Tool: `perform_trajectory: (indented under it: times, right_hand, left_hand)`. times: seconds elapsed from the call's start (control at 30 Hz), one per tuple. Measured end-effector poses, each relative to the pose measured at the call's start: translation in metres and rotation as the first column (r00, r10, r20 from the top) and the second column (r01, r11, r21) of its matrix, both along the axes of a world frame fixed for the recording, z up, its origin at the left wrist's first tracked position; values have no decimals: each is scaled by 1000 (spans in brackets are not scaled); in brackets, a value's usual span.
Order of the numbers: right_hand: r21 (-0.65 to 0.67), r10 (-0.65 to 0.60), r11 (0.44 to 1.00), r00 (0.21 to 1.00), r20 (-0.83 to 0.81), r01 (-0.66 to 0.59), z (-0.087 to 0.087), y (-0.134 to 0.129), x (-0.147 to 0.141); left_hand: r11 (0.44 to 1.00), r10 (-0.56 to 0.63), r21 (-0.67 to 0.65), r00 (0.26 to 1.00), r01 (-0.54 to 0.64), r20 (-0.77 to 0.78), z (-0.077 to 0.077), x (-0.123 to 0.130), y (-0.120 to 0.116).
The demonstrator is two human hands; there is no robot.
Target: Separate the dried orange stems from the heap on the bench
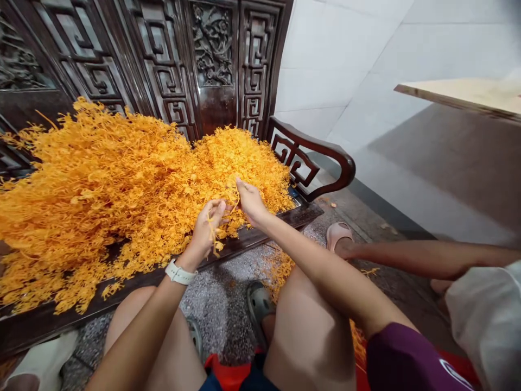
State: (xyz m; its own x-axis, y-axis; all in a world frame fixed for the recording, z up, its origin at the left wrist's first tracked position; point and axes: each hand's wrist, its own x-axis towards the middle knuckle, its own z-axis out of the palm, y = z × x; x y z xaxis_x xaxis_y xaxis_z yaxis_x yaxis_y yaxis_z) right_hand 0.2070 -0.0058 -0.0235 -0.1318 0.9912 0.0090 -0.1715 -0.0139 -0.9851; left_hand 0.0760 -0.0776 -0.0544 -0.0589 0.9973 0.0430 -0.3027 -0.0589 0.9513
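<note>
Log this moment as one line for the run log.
Left hand: holding orange strands | right hand: fingers at heap | heap on carved wooden bench

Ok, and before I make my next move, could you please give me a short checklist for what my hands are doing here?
1. Left hand holds a small bunch of orange strands: ok.
2. Right hand has its fingertips at the same strands: ok.
3. Heap of strands all on the dark carved wooden bench: not ok, spilled strands lie on the floor.
4. Co-worker's arm apart from your hands: ok.
5. Strands free of dirt: cannot tell from this view.
</note>
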Motion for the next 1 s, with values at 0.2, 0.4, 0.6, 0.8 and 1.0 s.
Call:
perform_trajectory:
  times: [0.2,0.4,0.6,0.8,1.0]
  right_hand:
    - [108,16,994,998,66,-23,-1,-11,-2]
    - [-116,25,993,999,-38,-29,0,-13,1]
    - [-286,77,951,985,-154,-119,7,-16,4]
    - [52,126,990,984,126,-133,0,-13,6]
    - [373,-12,908,878,478,-190,-8,-12,13]
  left_hand:
    - [984,112,150,986,-92,-126,5,21,-3]
    - [983,49,182,978,-12,-201,9,21,-8]
    - [993,-32,112,993,44,-110,5,16,-11]
    - [994,77,78,993,-71,-87,-2,9,-11]
    - [975,210,99,972,-200,-106,-3,4,-6]
